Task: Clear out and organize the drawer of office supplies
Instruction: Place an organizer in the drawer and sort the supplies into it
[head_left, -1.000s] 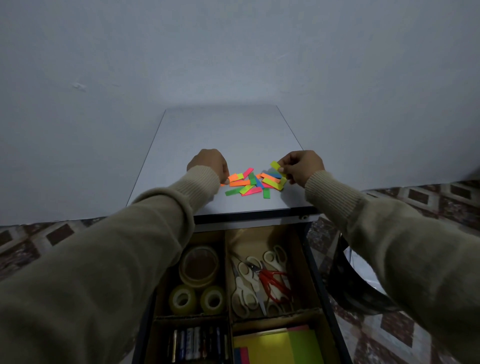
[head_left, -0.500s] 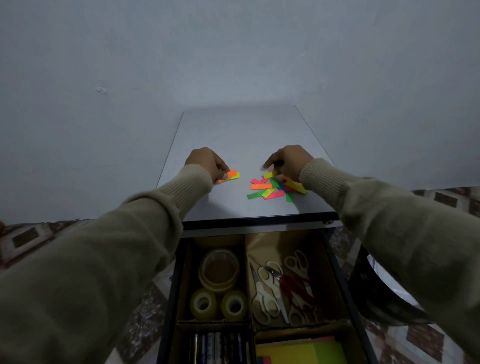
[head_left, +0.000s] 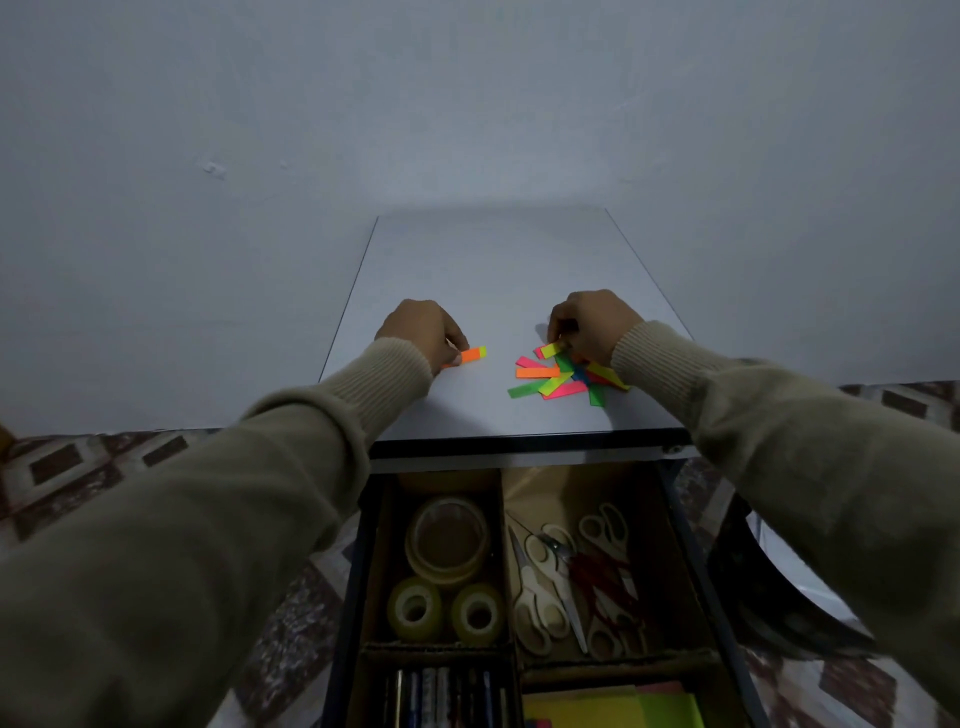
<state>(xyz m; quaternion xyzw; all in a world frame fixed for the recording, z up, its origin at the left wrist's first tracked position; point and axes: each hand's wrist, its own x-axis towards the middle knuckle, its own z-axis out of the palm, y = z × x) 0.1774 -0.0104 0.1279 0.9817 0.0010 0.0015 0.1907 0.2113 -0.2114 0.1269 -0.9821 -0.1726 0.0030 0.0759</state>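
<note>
On the white desk top (head_left: 498, 270) lies a loose pile of neon sticky flags (head_left: 563, 379) in pink, orange, green, yellow and blue. My left hand (head_left: 421, 330) pinches a small stack of orange and yellow flags (head_left: 472, 354), set apart to the left of the pile. My right hand (head_left: 592, 325) has its fingers curled over the pile's far edge and pinches a yellow flag (head_left: 550, 351). Below the desk edge the drawer (head_left: 685, 545) stands open.
The drawer's cardboard dividers hold tape rolls (head_left: 447, 571) at the left, several scissors (head_left: 566, 582) at the right, pens (head_left: 441, 696) at the front left and coloured sticky-note pads (head_left: 608, 709) at the front right. A dark bag (head_left: 779, 613) sits on the patterned floor to the right.
My left hand drew a few orange and yellow flags out of the pile and moved them left. My right hand shifted onto the pile and took hold of a yellow flag.
</note>
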